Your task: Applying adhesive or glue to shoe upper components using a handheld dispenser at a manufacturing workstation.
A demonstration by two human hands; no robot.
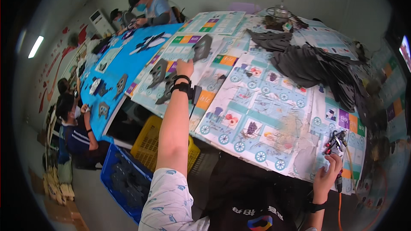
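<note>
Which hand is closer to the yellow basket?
Left. The left hand reaches out over the table beyond the yellow basket, with its forearm passing right beside it. The right hand holds a tool far off at the table's other side.

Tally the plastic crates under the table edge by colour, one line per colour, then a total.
Yellow crate: 1
Blue crate: 1
Total: 2
</note>
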